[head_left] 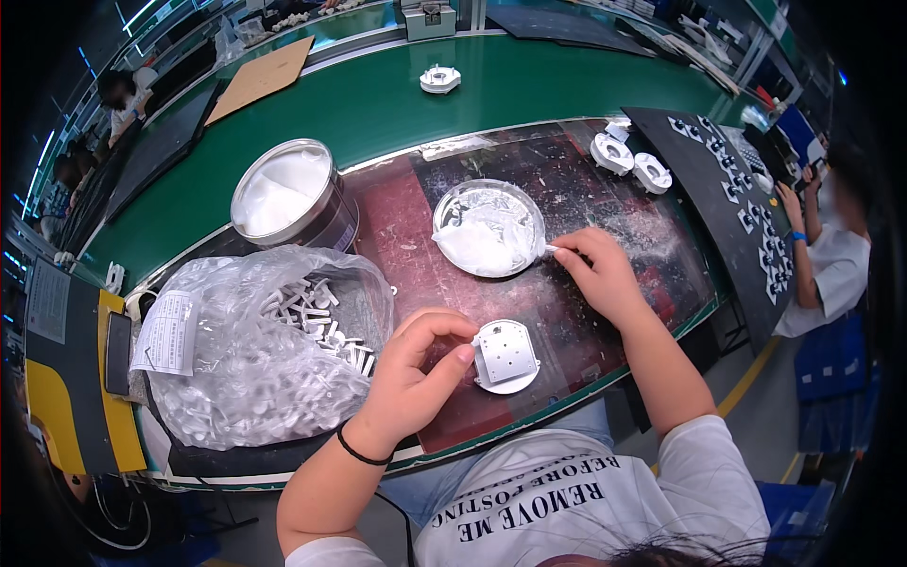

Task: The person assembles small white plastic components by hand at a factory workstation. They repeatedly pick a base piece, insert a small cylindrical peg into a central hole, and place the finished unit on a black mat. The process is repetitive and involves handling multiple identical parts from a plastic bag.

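My left hand (416, 369) bends its thumb and forefinger together at the left edge of a white round part (508, 359). This part lies on the table near me and has a square plate with small holes on top. In my right hand (600, 274), thumb and forefinger pinch a small white plastic piece (551, 249); its far end meets the rim of a shallow round dish (537, 210). White paste (482, 244) is smeared over the dish, thickest at the near left. Loose white plastic pieces (307, 307) fill a clear plastic bag (255, 378) left of my left hand.
An open metal tin (321, 203) of white paste stands behind the bag. Two white round parts (652, 173) sit at the back right, and another white part (439, 79) is on the green bench (378, 113). A co-worker (831, 236) sits right, beside a black board (699, 180) with small parts.
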The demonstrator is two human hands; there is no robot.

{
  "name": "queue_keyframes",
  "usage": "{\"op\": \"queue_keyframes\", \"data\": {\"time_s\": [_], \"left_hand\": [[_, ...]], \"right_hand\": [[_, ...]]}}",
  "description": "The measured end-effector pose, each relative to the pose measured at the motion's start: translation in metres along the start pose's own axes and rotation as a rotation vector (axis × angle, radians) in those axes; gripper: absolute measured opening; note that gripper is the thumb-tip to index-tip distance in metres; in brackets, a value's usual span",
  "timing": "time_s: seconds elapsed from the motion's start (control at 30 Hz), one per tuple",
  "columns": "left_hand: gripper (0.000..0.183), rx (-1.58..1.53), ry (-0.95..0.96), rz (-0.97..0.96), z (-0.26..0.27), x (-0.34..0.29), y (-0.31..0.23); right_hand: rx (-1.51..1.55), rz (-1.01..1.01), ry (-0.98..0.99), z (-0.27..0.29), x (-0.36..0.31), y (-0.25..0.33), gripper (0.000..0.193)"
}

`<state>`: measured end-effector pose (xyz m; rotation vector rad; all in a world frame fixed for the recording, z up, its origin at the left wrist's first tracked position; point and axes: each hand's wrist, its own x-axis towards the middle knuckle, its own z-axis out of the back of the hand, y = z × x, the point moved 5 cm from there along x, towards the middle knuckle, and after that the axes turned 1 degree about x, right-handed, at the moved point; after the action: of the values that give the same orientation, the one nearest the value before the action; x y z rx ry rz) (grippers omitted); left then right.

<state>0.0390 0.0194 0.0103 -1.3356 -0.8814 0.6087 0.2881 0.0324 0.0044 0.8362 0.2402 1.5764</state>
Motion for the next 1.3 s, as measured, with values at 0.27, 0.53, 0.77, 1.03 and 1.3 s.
{"op": "queue_keyframes", "data": {"time_s": [0.27,0.53,0.77,1.03,1.3], "left_hand": [[0.019,0.009,0.002,0.021,-0.001,0.001,0.0],[0.102,0.484,0.116,-0.145,-0.012,0.0,0.007],[0.113,0.622,0.158,-0.211,-0.02,0.001,0.014],[0.11,0.613,0.168,-0.205,-0.021,0.002,0.011],[0.11,0.608,0.169,-0.208,-0.021,0.003,0.013]], "right_hand": [[0.774,-0.501,0.178,-0.009,-0.015,-0.017,0.023],[1.015,-0.413,0.314,-0.026,-0.036,0.031,0.02],[0.631,-0.084,0.354,-0.033,-0.033,0.055,0.017],[0.552,-0.034,0.316,-0.034,-0.031,0.054,0.016],[0.573,-0.065,0.315,-0.035,-0.031,0.054,0.018]]}}
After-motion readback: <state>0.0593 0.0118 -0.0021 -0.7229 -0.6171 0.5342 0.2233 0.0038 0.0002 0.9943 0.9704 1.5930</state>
